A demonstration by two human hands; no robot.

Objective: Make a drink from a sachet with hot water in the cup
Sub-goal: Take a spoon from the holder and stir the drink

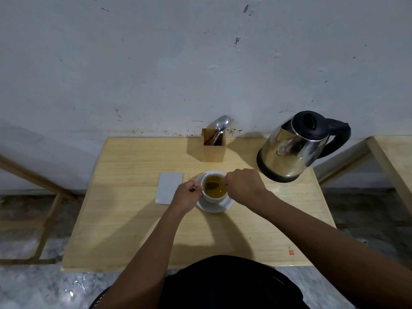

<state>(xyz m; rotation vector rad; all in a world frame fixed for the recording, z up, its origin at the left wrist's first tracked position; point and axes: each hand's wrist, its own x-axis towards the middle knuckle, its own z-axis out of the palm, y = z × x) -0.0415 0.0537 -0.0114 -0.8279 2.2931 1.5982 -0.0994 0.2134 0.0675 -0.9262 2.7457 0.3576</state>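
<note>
Two hands meet at a small white ceramic cup [214, 199] of yellow-brown drink, one steadying it and one stirring.

The left hand [186, 195] has its fingers curled against the cup's left side and seems to pinch the handle, which is hidden. The right hand [243, 185] is curled over the right rim, pinching the thin stem of a dark metal spoon [211, 185] whose bowl sits in the liquid. Between the hands, the cup stands on a round white saucer [214, 208] on the pale wooden table [133, 230]. A flat silver-grey sachet [168, 188] lies just beside the left hand. The cup looks fairly full, so a brisk stir could slop hot drink over the rim onto the fingers, and the spoon could skid the cup on the saucer if the left hand slackens. A steel electric kettle [292, 150] stands near the right hand, where a careless lift might knock it.
</note>
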